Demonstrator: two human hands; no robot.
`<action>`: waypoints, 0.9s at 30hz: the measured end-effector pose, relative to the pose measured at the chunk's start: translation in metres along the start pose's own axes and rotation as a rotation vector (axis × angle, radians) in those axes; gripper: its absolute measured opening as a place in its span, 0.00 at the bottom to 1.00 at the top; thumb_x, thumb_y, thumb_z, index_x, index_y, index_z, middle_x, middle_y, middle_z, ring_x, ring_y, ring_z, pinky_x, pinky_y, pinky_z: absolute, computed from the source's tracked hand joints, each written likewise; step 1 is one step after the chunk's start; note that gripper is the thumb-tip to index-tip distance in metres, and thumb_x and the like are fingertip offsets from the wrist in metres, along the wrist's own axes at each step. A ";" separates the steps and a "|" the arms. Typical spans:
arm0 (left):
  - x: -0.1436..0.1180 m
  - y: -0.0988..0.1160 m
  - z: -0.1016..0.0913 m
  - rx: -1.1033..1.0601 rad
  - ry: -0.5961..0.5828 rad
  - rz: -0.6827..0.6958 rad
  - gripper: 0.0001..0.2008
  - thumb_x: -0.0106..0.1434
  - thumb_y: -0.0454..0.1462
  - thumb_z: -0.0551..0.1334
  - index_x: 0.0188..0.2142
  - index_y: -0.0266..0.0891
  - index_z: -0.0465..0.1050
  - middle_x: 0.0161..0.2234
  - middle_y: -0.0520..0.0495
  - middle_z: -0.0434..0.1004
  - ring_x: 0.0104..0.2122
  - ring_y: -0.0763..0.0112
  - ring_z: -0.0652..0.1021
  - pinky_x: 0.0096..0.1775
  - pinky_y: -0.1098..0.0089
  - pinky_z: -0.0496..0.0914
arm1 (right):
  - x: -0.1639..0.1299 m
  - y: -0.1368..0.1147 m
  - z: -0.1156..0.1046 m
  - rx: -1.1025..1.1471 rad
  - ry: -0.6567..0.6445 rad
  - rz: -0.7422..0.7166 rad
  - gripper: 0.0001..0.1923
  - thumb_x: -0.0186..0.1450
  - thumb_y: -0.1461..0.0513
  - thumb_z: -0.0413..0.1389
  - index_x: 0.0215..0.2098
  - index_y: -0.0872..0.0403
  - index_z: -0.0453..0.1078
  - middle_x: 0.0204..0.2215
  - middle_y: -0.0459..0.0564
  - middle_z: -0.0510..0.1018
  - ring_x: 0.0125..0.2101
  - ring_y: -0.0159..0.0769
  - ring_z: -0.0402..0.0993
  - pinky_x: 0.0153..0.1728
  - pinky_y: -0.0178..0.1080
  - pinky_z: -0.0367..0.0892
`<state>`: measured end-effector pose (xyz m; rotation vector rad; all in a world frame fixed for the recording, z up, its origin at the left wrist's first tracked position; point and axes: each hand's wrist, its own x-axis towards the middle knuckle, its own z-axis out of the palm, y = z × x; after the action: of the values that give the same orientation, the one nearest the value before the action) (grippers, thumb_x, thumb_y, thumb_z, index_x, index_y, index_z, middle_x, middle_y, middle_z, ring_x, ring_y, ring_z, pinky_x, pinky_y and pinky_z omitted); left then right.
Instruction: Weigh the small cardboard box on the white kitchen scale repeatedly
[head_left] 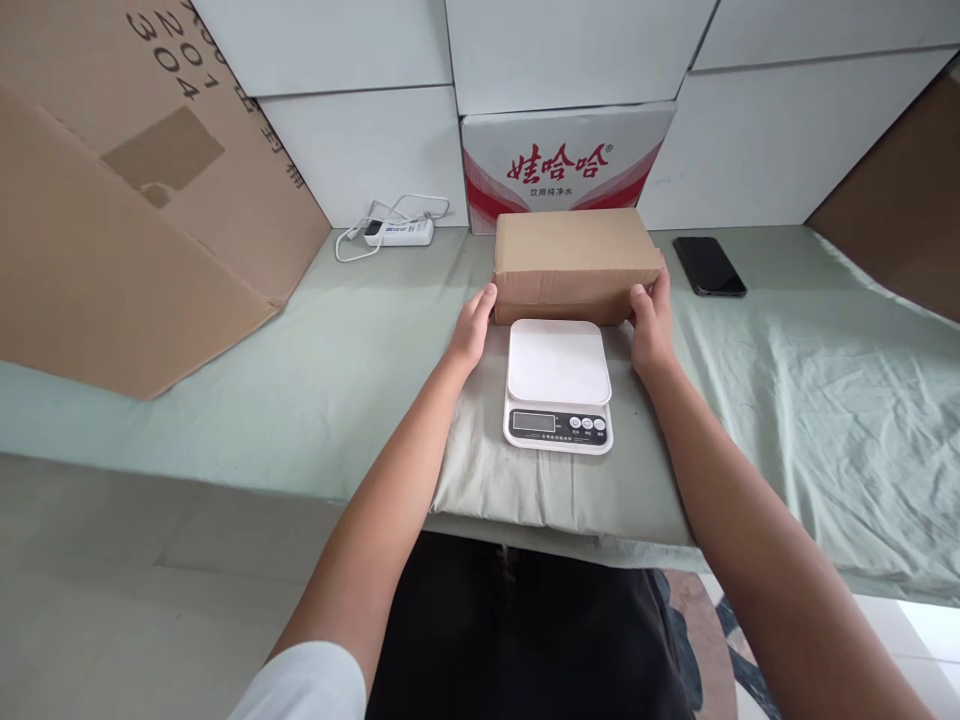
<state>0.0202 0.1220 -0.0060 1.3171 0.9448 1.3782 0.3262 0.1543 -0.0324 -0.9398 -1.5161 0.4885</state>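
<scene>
Between my two hands is a brown cardboard box, closed on top, just behind a white digital kitchen scale. My left hand grips the box's left end, thumb at the front corner. At the right end my right hand holds it the same way, its other fingers partly hidden round the side. The scale's platform is bare, and its display and buttons face me. Whether the box rests on the cloth or hangs slightly above it, I cannot tell.
A black phone lies to the right. A white power bank with a cable sits at the back left. White boxes and a red-lettered carton form a wall behind. A large cardboard sheet stands at left on the green cloth.
</scene>
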 end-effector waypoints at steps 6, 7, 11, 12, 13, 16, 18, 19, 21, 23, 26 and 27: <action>-0.005 0.021 0.000 0.050 0.081 0.174 0.46 0.63 0.75 0.60 0.64 0.47 0.80 0.73 0.42 0.78 0.80 0.44 0.65 0.80 0.48 0.59 | 0.010 -0.068 0.006 0.021 0.033 -0.034 0.57 0.63 0.25 0.54 0.82 0.35 0.50 0.83 0.45 0.56 0.85 0.58 0.46 0.86 0.65 0.42; -0.010 0.028 0.000 0.062 0.091 0.210 0.46 0.64 0.75 0.60 0.65 0.47 0.80 0.72 0.42 0.78 0.80 0.45 0.65 0.80 0.49 0.59 | 0.010 -0.080 0.005 0.022 0.034 -0.049 0.58 0.63 0.25 0.54 0.82 0.35 0.48 0.83 0.45 0.55 0.85 0.58 0.43 0.86 0.64 0.40; -0.049 0.053 0.002 0.029 0.087 0.273 0.44 0.68 0.72 0.58 0.67 0.46 0.79 0.71 0.40 0.80 0.78 0.44 0.70 0.77 0.50 0.66 | -0.007 -0.117 -0.003 0.057 0.054 -0.122 0.58 0.63 0.26 0.56 0.82 0.39 0.50 0.84 0.48 0.55 0.86 0.61 0.35 0.86 0.66 0.41; -0.061 0.057 0.002 0.013 0.083 0.265 0.43 0.69 0.71 0.58 0.67 0.45 0.79 0.71 0.39 0.80 0.77 0.43 0.71 0.76 0.50 0.68 | -0.014 -0.121 -0.005 0.056 0.068 -0.138 0.57 0.64 0.27 0.57 0.81 0.40 0.51 0.84 0.49 0.54 0.86 0.62 0.35 0.86 0.68 0.42; -0.074 0.059 0.002 0.004 0.077 0.252 0.42 0.69 0.70 0.59 0.67 0.45 0.79 0.71 0.38 0.79 0.76 0.42 0.72 0.75 0.50 0.70 | -0.023 -0.124 -0.007 0.043 0.079 -0.143 0.56 0.64 0.27 0.57 0.81 0.40 0.52 0.84 0.49 0.53 0.86 0.64 0.36 0.85 0.70 0.45; -0.107 0.058 0.000 0.013 0.082 0.205 0.40 0.70 0.68 0.60 0.65 0.42 0.81 0.70 0.36 0.80 0.75 0.42 0.75 0.72 0.50 0.73 | -0.051 -0.122 -0.010 -0.027 0.087 -0.128 0.53 0.67 0.28 0.55 0.81 0.39 0.53 0.83 0.50 0.54 0.85 0.65 0.40 0.83 0.71 0.50; -0.120 0.054 0.000 0.019 0.107 0.188 0.41 0.70 0.69 0.59 0.65 0.42 0.81 0.69 0.36 0.81 0.73 0.42 0.76 0.71 0.50 0.74 | -0.066 -0.118 -0.010 -0.065 0.090 -0.110 0.52 0.67 0.28 0.54 0.81 0.38 0.53 0.82 0.51 0.55 0.84 0.65 0.45 0.82 0.72 0.52; -0.123 0.053 0.000 0.024 0.116 0.188 0.41 0.70 0.69 0.59 0.65 0.42 0.81 0.69 0.36 0.81 0.73 0.42 0.76 0.71 0.50 0.74 | -0.071 -0.116 -0.010 -0.076 0.107 -0.116 0.51 0.67 0.28 0.53 0.81 0.38 0.53 0.82 0.51 0.56 0.83 0.66 0.47 0.82 0.72 0.52; -0.125 0.050 0.001 0.044 0.111 0.197 0.41 0.71 0.68 0.59 0.66 0.42 0.80 0.69 0.36 0.81 0.73 0.43 0.76 0.72 0.50 0.73 | -0.078 -0.114 -0.009 -0.099 0.148 -0.141 0.48 0.70 0.30 0.52 0.81 0.37 0.53 0.81 0.52 0.57 0.82 0.65 0.52 0.81 0.72 0.51; -0.125 0.050 0.001 0.070 0.086 0.199 0.40 0.72 0.67 0.59 0.68 0.42 0.79 0.70 0.37 0.81 0.74 0.43 0.75 0.73 0.50 0.72 | -0.081 -0.115 -0.009 -0.130 0.166 -0.161 0.44 0.72 0.33 0.50 0.80 0.37 0.53 0.79 0.52 0.59 0.80 0.64 0.56 0.81 0.73 0.51; -0.125 0.050 0.001 0.095 0.068 0.198 0.41 0.73 0.67 0.57 0.69 0.42 0.78 0.70 0.36 0.80 0.73 0.43 0.77 0.73 0.49 0.73 | -0.082 -0.119 -0.010 -0.176 0.189 -0.160 0.41 0.73 0.34 0.49 0.78 0.39 0.57 0.74 0.56 0.65 0.75 0.64 0.62 0.78 0.74 0.55; -0.125 0.050 0.000 0.107 0.066 0.198 0.41 0.73 0.67 0.57 0.69 0.41 0.77 0.70 0.36 0.80 0.73 0.43 0.77 0.72 0.49 0.74 | -0.082 -0.120 -0.010 -0.185 0.206 -0.158 0.41 0.73 0.34 0.49 0.76 0.40 0.59 0.72 0.57 0.66 0.73 0.64 0.64 0.77 0.74 0.56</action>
<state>0.0066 -0.0108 0.0125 1.4858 0.9633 1.5478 0.2979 0.0178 0.0101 -0.9720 -1.4499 0.1349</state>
